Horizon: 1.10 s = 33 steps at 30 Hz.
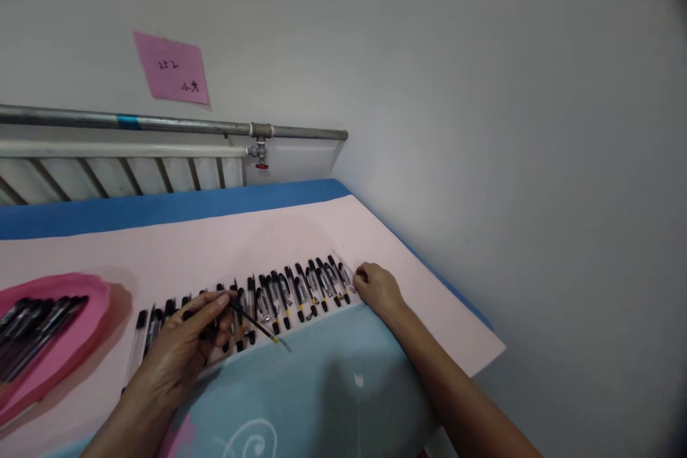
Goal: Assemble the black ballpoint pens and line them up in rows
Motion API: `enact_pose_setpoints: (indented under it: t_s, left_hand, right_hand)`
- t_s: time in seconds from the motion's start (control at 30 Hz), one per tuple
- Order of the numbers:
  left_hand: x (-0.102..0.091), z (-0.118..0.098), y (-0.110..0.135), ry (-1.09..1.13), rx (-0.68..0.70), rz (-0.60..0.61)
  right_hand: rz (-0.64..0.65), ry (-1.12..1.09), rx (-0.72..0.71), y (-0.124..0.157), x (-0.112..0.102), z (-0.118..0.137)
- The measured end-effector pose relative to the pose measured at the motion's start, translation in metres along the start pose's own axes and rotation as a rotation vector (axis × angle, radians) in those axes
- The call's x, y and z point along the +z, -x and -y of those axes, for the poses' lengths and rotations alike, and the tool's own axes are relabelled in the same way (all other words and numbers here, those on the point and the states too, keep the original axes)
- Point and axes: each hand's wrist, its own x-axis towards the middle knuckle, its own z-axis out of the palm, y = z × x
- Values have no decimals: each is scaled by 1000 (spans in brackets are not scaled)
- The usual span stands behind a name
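My left hand (185, 340) is closed, pinching a thin pen refill (252, 317) between thumb and fingers. The refill is dark along most of its length, with a yellow spot near its pale, clear far end, and slants down to the right over the row. Several pens (300, 290) with clear barrels and black ends lie side by side below it, some hidden behind my left hand. At the row's right end, my right hand (380, 288) rests with fingers curled together beside the last pen (344, 278). Whatever its fingertips grip is too small to make out.
A pink tray (99, 315) of dark pens stands at the left. Under the row lie a pale pink sheet (268, 236) and a light blue patterned cover (300, 386). Walls, a pipe (187, 124) and a radiator (123, 172) bound the table's back and right.
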Motion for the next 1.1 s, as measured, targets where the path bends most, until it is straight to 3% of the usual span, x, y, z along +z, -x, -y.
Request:
enact_pose_setpoints:
  t_s: [0.1,0.17,0.2,0.3,0.47,0.7,0.87,1.0,1.1]
  left_hand:
    - [1,-1,1,26,-13,14]
    - [3,-3,2,54,-17,30]
    - [3,-3,3,66,-9,46]
    - [4,-4,3,75,18,75]
    - [4,-4,4,10,34,77]
    - [5,0,3,-15,54,90]
    - [6,4,3,-80,57,143]
    - [11,6,8,-144,40,198]
    - [14,9,10,-152,41,236]
  right_hand:
    - [-19,-31,26,1,-6,2]
    - [-46,-143,41,8,-12,9]
    - [-73,-302,61,14,-15,15]
    - [86,-715,61,40,-21,36]
    - [314,-1040,74,79,-24,72]
    - [506,-1150,19,87,-17,89]
    - [515,-1120,6,95,-6,106]
    - [594,-1103,2,101,-2,119]
    - [542,-1169,37,102,3,123]
